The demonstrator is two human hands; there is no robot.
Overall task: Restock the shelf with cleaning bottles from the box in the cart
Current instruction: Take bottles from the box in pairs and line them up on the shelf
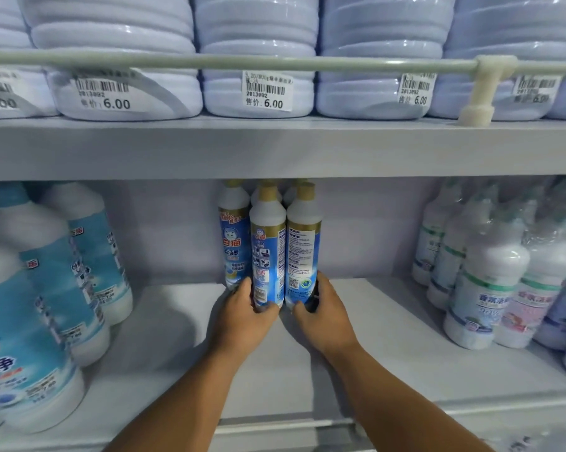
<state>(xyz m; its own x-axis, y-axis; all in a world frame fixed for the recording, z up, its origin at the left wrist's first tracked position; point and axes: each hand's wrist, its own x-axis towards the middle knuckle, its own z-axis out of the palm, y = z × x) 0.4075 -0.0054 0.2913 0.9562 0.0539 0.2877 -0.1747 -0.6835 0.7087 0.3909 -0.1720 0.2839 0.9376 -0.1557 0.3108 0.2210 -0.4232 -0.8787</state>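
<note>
Two slim white cleaning bottles with blue labels and gold caps stand upright side by side on the lower shelf [177, 321]. My left hand [242, 316] grips the base of the left bottle [267, 246]. Around the base of the right bottle [303, 243] curls my right hand [324, 316]. Several more bottles of the same kind [233, 236] stand just behind them, towards the back of the shelf. The box and the cart are out of view.
Large blue-labelled bottles [47, 288] crowd the shelf's left side. Shrink-wrapped white bottles [490, 275] fill the right. Bare shelf lies on both sides of my hands. Above, big jugs [259, 60] with 6.00 price tags sit behind a guard rail [275, 62].
</note>
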